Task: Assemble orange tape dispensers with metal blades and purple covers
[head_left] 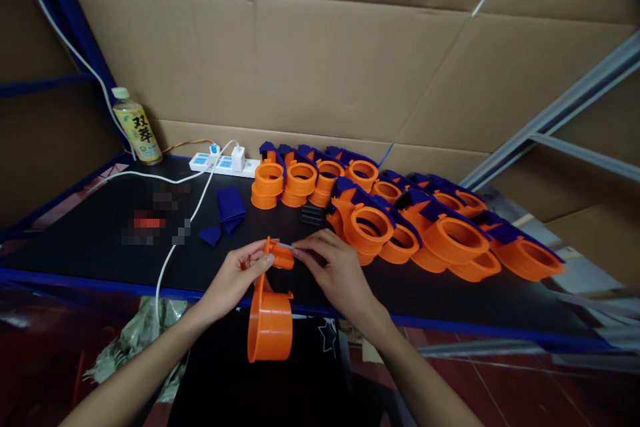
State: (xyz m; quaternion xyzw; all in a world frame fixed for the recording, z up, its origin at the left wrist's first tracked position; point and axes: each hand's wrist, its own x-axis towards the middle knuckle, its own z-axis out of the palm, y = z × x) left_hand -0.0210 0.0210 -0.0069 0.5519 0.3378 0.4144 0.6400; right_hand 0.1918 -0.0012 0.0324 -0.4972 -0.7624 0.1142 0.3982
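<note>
Hands together over near table (100,260) edge, both pinched on one orange dispenser (271,317). Left hand (235,278) gripping its upper handle end; ring part hanging below, in front of table edge. Right hand (333,267) pinching small metal strip (286,246) at dispenser's top, fingertips just beside left thumb. Beyond right hand, rows of finished orange-and-blue dispensers (440,233) crowding table's right half. Black block (313,213) just behind hands. Blue pieces (227,210) to left. Farther back: power strip (223,163) with white cable (170,260), bottle (137,125) by cardboard wall (300,60).
</note>
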